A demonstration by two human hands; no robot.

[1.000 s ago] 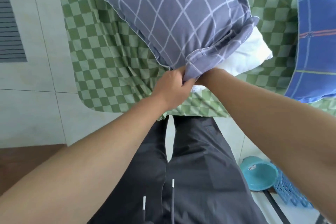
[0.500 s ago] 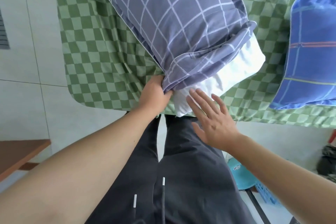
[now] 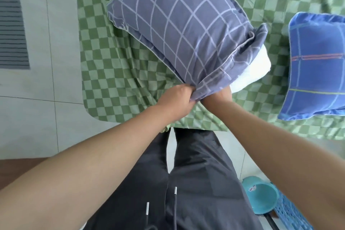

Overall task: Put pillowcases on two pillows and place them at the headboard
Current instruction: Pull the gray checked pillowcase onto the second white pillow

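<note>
Right hand, flat and outside half a second ago, now reaches into the grey white-grid pillowcase mouth, fingers hidden, grip unclear. Left hand keeps pinching the hem beside it; white pillow corner remains exposed, so stuffing continues

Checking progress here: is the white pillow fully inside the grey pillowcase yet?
Not fully. One white pillow corner sticks out of the grey pillowcase opening, whose edge the left hand grips.

Soft matt cloth: grey checked pillowcase, white pillow, green checked sheet. At five o'clock, glossy teal plastic basin. Smooth pale floor tiles.
</note>
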